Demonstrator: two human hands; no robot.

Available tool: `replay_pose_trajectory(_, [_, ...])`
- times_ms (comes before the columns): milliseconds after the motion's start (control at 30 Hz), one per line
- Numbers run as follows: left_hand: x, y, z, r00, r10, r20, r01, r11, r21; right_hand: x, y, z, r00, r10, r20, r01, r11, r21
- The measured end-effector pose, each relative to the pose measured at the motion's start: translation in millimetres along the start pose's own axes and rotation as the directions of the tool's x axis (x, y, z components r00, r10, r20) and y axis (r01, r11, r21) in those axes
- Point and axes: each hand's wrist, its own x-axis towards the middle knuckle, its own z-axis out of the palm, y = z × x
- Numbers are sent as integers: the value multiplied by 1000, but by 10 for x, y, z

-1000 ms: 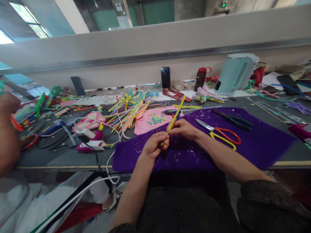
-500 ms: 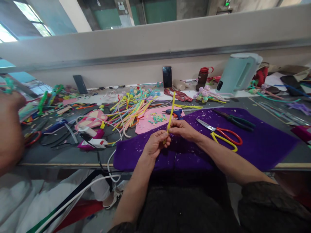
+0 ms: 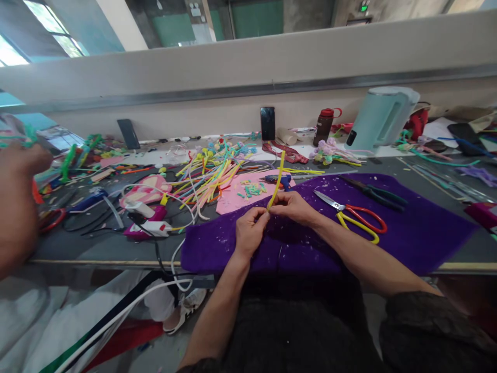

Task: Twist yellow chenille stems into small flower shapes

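A yellow pipe cleaner [image 3: 280, 173] rises from between my two hands, bent a little and leaning right at its top. My left hand [image 3: 250, 231] is closed on its lower end, fingers curled in. Just beside it, my right hand [image 3: 292, 208] pinches the same stem between thumb and forefinger. Both hands are over a purple cloth [image 3: 217, 243] strewn with pale bits. Scissors with one red and one yellow handle [image 3: 361, 214] lie on the cloth to the right, and dark-handled pliers [image 3: 375, 191] lie behind them.
Beyond my hands, a pink sheet [image 3: 229, 202] holds small green and yellow pieces and a blue glue gun [image 3: 282, 180]. Piled pipe cleaners [image 3: 212, 178], a phone [image 3: 267, 123], a bottle [image 3: 323, 127] and a kettle [image 3: 382, 119] stand behind. Left are cables, power strips [image 3: 149, 228] and another person's arm [image 3: 17, 207].
My left hand has turned over and its fingers have curled in more. The yellow pipe cleaner now bends and leans further right. At the left, the other person's hand has shifted rightward.
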Motion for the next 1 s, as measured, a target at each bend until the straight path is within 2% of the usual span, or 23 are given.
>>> replay_pose_trajectory(33, [14, -13, -10, 994, -90, 65, 97, 987, -126, -5, -4, -6, 1000, 5, 27, -5, 1000, 16])
replay_pose_trajectory(100, [41, -34, -30, 952, -229, 205, 286, 902, -323, -17, -11, -19, 997, 22, 79, -26, 998, 57])
replay_pose_trajectory(167, [59, -45, -46, 908, -296, 297, 401, 818, -412, -28, -14, -28, 993, 33, 110, -43, 994, 97])
replay_pose_trajectory(367, [76, -38, -57, 854, -322, 408, 504, 706, -498, -29, 18, -30, 987, 0, 161, -30, 983, 183])
replay_pose_trajectory(567, [92, -45, -81, 786, -275, 554, 598, 567, -567, -28, 41, 7, 982, -72, 173, 35, 978, 204])
replay_pose_trajectory(667, [96, -52, -77, 808, -289, 514, 572, 592, -567, -25, 33, 16, 991, -56, 122, 32, 981, 190])
replay_pose_trajectory(767, [90, -50, -54, 881, -312, 354, 467, 690, -553, -18, 10, -9, 992, -2, 124, -17, 988, 151])
replay_pose_trajectory(833, [84, -44, -38, 913, -314, 259, 407, 745, -529, -14, -5, -31, 989, 23, 145, -45, 988, 146])
replay_pose_trajectory(1000, [68, -34, -18, 933, -303, 195, 360, 809, -464, 0, 25, -30, 991, 61, 117, -78, 987, 141])
